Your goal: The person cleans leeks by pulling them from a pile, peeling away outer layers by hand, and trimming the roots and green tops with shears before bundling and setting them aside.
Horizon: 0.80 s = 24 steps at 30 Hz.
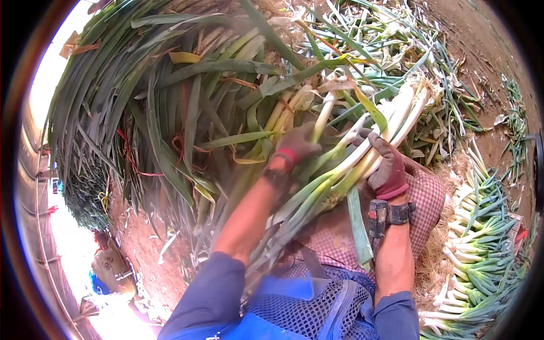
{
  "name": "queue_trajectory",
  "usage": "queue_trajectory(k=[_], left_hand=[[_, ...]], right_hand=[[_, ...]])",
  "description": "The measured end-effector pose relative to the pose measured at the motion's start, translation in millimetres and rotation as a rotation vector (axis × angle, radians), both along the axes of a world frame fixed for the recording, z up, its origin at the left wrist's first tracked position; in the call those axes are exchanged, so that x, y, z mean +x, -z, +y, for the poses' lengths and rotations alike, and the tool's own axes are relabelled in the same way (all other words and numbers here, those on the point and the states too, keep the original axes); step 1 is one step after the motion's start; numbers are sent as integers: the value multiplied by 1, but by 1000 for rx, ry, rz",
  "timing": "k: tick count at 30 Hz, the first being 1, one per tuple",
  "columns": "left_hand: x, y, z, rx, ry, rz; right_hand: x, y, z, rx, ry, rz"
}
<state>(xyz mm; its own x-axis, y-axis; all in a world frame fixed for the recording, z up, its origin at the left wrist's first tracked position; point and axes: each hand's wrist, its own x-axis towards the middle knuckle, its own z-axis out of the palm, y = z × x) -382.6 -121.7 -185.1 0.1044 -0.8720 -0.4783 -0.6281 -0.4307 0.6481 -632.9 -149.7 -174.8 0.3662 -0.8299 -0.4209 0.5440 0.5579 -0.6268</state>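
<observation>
My right hand point(386, 167), in a grey and dark red glove, is closed around a few long green onions point(405, 116). Their white root ends point up to the right, and the green leaves trail down over my lap. My left hand point(297, 144), gloved with a red cuff, is smeared by motion beside the large heap of green onions point(170, 102). A single white stalk point(324, 113) rises right by its fingers, but whether they grip it is blurred. One broad leaf point(358, 224) hangs below my right hand.
Trimmed green onions point(473, 255) lie in a row on the right, with root scraps point(433, 249) beside them. Loose leaves and peelings point(362, 39) cover the ground ahead. Brown soil point(481, 45) shows at the upper right. A beige bag-like object point(113, 269) stands at the lower left.
</observation>
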Motion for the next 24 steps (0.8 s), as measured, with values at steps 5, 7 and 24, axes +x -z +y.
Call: queue_trajectory(k=[5, 7, 24], left_hand=[[16, -16, 69, -24, -45, 243], [33, -1, 99, 17, -106, 322], [-14, -50, 90, -88, 291, 447]], right_hand=[[-12, 12, -6, -51, -14, -4], [-22, 13, -14, -28, 109, -40], [21, -25, 53, 29, -153, -211]])
